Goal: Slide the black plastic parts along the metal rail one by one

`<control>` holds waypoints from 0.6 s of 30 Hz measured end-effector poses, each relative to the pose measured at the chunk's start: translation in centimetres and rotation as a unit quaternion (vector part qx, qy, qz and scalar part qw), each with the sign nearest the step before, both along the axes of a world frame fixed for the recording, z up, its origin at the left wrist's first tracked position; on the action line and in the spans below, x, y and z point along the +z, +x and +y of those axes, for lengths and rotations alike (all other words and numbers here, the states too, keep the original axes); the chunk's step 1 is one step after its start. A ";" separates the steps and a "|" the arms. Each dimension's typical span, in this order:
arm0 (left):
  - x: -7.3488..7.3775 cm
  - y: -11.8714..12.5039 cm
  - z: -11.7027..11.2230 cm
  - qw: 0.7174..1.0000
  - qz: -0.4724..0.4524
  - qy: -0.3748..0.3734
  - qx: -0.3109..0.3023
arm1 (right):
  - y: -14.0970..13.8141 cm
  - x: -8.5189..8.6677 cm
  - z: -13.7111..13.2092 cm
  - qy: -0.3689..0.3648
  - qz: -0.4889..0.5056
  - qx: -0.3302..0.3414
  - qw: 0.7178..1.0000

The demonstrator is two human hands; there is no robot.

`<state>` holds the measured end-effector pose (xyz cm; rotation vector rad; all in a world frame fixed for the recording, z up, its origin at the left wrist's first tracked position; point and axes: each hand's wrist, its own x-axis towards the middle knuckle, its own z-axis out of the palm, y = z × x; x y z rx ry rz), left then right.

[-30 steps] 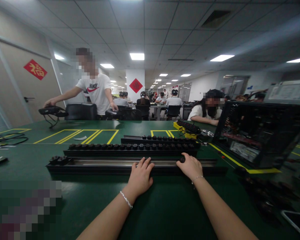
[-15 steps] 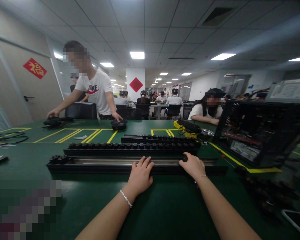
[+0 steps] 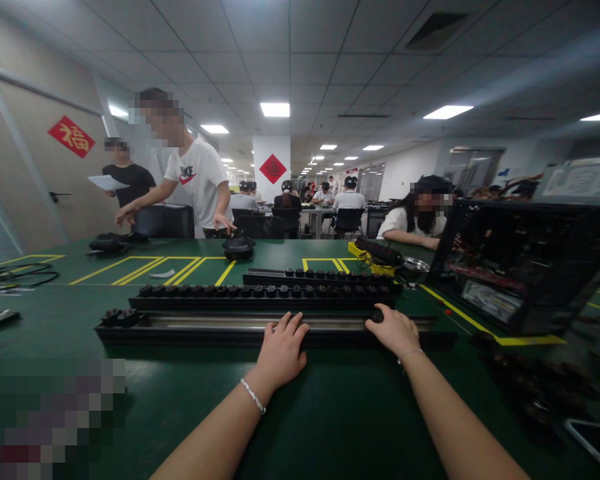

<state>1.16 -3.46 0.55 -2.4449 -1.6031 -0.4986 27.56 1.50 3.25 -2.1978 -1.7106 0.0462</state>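
A long black rail (image 3: 195,328) with a silver channel lies across the green table (image 3: 330,413) in front of me. My left hand (image 3: 281,351) rests on its front edge near the middle, fingers stretched out flat. My right hand (image 3: 395,330) sits on the rail further right, fingers curled over a small black knob (image 3: 377,317). Two more black rails (image 3: 260,295) lined with rows of knobs lie just behind the first one.
An open black computer case (image 3: 525,260) stands at the right. A yellow tray (image 3: 367,261) with a black strip and a metal dish (image 3: 414,265) lie behind the rails. Cables (image 3: 15,275) lie far left. Across the table a standing person touches black devices (image 3: 239,247); others sit beyond.
My right hand has slid a little to the right along the rail. The person across the table set black devices down. A second person holding paper has come into view at the left.
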 end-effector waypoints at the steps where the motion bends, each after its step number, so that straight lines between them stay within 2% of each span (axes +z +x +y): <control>1: 0.0 0.0 0.0 1.000 0.001 0.000 0.001 | 0.2 0.0 0.0 -0.005 0.004 0.000 1.000; 9: -0.1 -0.1 0.0 1.000 -0.001 0.005 -0.003 | 1.1 -0.5 0.2 0.014 0.000 -0.021 1.000; 18: 0.0 0.0 0.0 1.000 -0.003 -0.002 -0.001 | 2.7 -0.6 0.5 0.006 0.044 -0.014 0.999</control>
